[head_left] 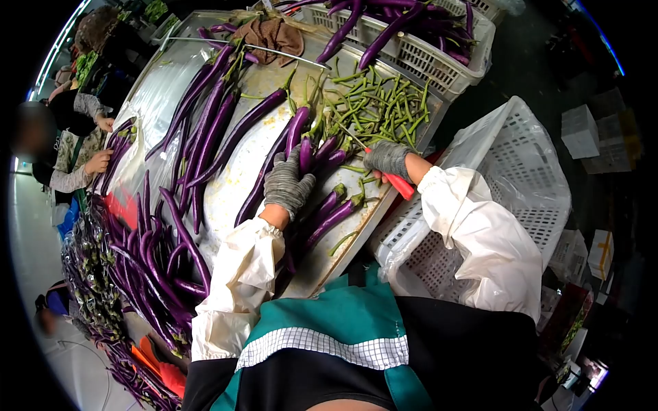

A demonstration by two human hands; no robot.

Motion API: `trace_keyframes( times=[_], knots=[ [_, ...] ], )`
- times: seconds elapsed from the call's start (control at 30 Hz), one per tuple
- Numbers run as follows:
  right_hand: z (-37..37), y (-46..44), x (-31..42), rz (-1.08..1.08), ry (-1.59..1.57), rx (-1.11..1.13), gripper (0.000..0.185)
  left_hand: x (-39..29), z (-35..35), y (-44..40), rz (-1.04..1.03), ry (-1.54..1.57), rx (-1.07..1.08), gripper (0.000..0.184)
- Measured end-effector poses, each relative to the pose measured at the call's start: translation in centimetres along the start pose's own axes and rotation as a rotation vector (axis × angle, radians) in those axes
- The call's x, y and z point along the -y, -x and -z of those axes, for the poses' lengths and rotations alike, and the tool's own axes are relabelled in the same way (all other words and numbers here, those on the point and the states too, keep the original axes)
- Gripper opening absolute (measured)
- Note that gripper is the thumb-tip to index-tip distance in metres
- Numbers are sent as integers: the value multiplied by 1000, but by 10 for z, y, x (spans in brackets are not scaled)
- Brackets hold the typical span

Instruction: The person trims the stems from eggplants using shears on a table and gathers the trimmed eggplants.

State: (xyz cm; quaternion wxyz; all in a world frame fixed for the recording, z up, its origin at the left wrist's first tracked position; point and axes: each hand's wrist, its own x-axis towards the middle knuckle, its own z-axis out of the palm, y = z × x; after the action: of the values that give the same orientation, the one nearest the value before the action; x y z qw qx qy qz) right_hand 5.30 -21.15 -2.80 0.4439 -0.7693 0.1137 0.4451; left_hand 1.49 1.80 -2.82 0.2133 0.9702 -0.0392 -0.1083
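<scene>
My left hand (288, 181), in a grey knit glove, is closed over a purple eggplant (297, 129) within a bunch laid on the metal table. Its fingers point toward the stem ends. To its right, my right hand (388, 161), gloved alike, grips a red-handled knife (400, 186). The thin blade points up and left toward the bunch's green stems (322, 123); whether it touches them I cannot tell. Shorter eggplants (334, 220) lie just below, between my hands and the table edge. Cut green stems (380, 103) are heaped beyond my right hand.
Long eggplants (212, 130) cover the table's left side, with a pile (154, 267) nearer me. A brown cloth (274, 38) and a white crate (439, 58) of eggplants are at the back. A plastic-lined crate (510, 171) stands right. Across the table a person's hands (99, 161) touch eggplants.
</scene>
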Motion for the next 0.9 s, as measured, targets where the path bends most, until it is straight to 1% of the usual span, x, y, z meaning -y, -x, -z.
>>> trace_keyframes(
  times=[0.07, 0.1, 0.17, 0.2, 0.27, 0.3, 0.37, 0.43, 0.5, 0.57, 0.63, 0.67, 0.73, 0.77, 0.83, 0.87, 0.9],
  knots=[
    [-3, -2, 8, -42, 220, -64, 21, 1, -1, 0, -5, 9, -3, 70],
    [-2, -4, 6, -42, 221, -63, 21, 1, -2, 0, -11, 19, -7, 70],
    [-2, -10, -1, 144, 429, -109, 25, -1, -2, 1, 1, 3, -16, 70],
    [-2, -11, -4, 144, 430, -108, 25, -1, -2, 1, 10, -14, -24, 69],
    [-4, -11, -9, 188, 645, -218, 28, -2, 1, 1, 4, 8, -11, 69],
    [-4, -5, -7, 189, 646, -218, 28, -2, 1, 1, -3, 30, 3, 68],
    [-2, 12, 0, 94, 626, -203, 29, -2, 0, 1, -7, 26, 5, 68],
    [-3, 7, -12, 112, 646, -208, 27, -2, 0, 2, -11, 23, 8, 67],
    [-4, 8, -22, 123, 585, -266, 26, -1, 0, 3, -22, 32, 19, 66],
    [-5, 9, -29, 97, 529, -256, 25, -2, 1, 4, -26, 24, 19, 66],
    [-9, 5, -34, 116, 514, -336, 25, -2, 1, 4, -32, 16, 21, 65],
    [-4, 4, -36, 114, 514, -337, 25, -3, 2, 4, -52, 8, 52, 64],
    [8, 21, -11, 30, 532, -122, 28, -9, 5, 6, -74, 4, 82, 64],
    [10, 22, -5, 31, 532, -122, 28, -14, 9, 9, -63, -21, 96, 65],
    [12, 23, 5, -42, 502, -34, 26, -19, 11, 12, -52, -52, 108, 66],
    [14, 25, 5, 20, 505, 22, 24, -19, 9, 13, -57, -69, 81, 63],
    [16, 31, 5, 21, 502, 24, 24, -20, 7, 15, -63, -86, 55, 61]
  ],
)
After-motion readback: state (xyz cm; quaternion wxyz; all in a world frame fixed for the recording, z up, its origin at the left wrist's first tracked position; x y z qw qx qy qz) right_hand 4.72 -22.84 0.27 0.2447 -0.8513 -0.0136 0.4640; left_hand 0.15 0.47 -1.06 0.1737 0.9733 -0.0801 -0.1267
